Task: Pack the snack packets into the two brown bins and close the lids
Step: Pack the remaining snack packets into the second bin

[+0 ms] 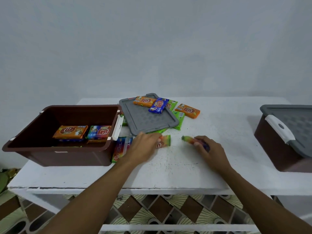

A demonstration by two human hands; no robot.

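An open brown bin (50, 154) stands at the table's left, with orange and blue snack packets (70, 132) inside. Its grey lid (143, 119) lies flat behind my hands, carrying an orange packet (144, 101) and a blue packet (158, 105). Another orange packet (187, 110) and green packets (179, 121) lie beside the lid. My left hand (143, 146) lies over an orange-green packet (165, 141) on the table. My right hand (208, 148) grips a multicoloured packet (189, 139). A second brown bin (276, 149) at the right has its grey lid on.
A multicoloured packet (120, 149) leans between the open bin and my left arm. The white table (168, 173) ends just in front of my forearms. A patterned floor shows below its front edge, and a plain wall rises behind.
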